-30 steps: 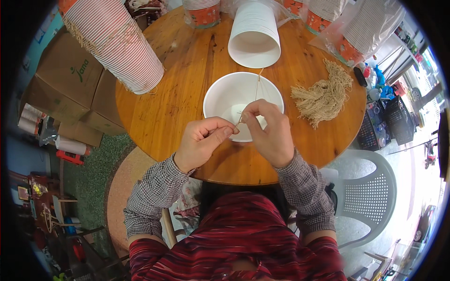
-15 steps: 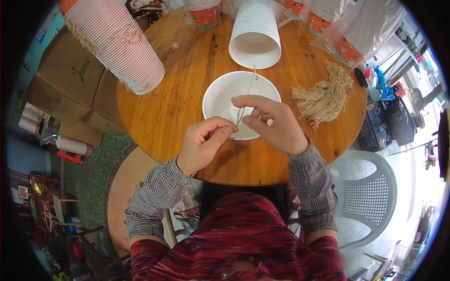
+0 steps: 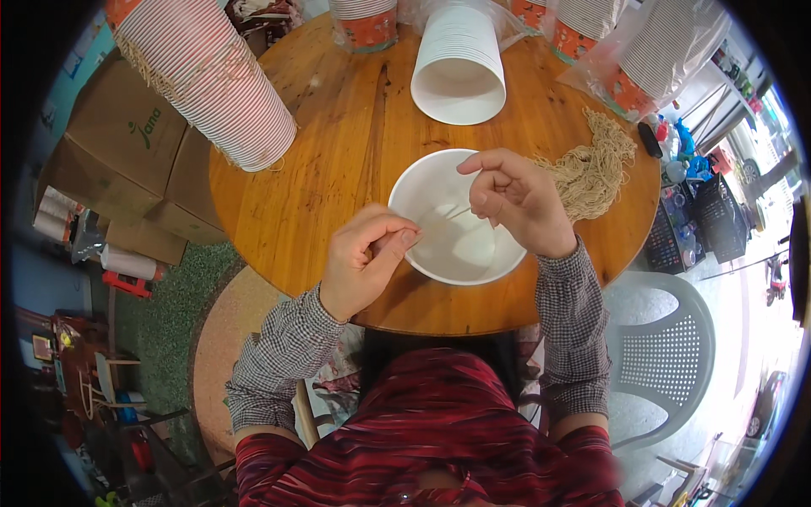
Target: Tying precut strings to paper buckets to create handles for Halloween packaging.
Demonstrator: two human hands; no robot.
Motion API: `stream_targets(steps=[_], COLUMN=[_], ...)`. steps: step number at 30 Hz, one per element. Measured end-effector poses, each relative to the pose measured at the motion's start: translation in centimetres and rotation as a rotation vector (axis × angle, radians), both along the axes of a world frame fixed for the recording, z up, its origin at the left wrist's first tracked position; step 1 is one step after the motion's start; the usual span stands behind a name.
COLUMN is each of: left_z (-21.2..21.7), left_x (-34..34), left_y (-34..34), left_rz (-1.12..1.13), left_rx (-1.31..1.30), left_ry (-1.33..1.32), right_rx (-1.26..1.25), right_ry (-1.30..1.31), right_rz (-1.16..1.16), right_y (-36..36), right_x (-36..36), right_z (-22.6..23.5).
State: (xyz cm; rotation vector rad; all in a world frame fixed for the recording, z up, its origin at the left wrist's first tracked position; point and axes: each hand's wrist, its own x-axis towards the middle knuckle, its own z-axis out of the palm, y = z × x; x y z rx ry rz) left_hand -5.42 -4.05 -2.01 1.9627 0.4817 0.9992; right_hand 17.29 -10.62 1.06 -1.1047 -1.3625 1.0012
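A thin pale string (image 3: 460, 213) is pinched at one end between the thumb and forefinger of the left hand (image 3: 365, 260) and at the other in the closed fingertips of the right hand (image 3: 517, 201). The string is stretched over a white bowl (image 3: 456, 253) set on a round wooden table (image 3: 338, 152). A tangle of cut strings (image 3: 596, 160) lies just right of the right hand. A stack of white bowls (image 3: 457, 63) and a tilted stack of striped paper cups (image 3: 207, 76) lie beyond.
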Motion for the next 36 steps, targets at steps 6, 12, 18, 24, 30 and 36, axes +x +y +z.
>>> stream_targets(steps=[6, 12, 18, 24, 30, 36], left_z=[1.8, 1.7, 2.5, 1.4, -0.2, -2.5], left_x=[0.6, 2.7, 2.0, 1.3, -0.3, 1.1], left_y=[-0.1, 0.7, 1.0, 0.7, -0.2, -0.7], left_rz=[0.011, -0.047, -0.086, 0.000, 0.084, 0.188], left_rx=[0.079, -0.247, -0.204, 0.093, 0.204, 0.302], left_ry=[0.186, 0.288, 0.210, 0.132, 0.073, -0.105], right_rx=[0.039, 0.055, 0.241, 0.356, 0.403, 0.371], right_ry=[0.031, 0.034, -0.140, -0.444, -0.482, -0.457], right_rz=[0.025, 0.015, 0.004, -0.203, -0.526, -0.420], right_y=[0.1, 0.1, 0.4, 0.2, 1.4, 0.2], right_x=[-0.4, -0.4, -0.3, -0.3, 2.1, -0.8], right_z=[-0.5, -0.8, -0.7, -1.1, -1.6, -1.1])
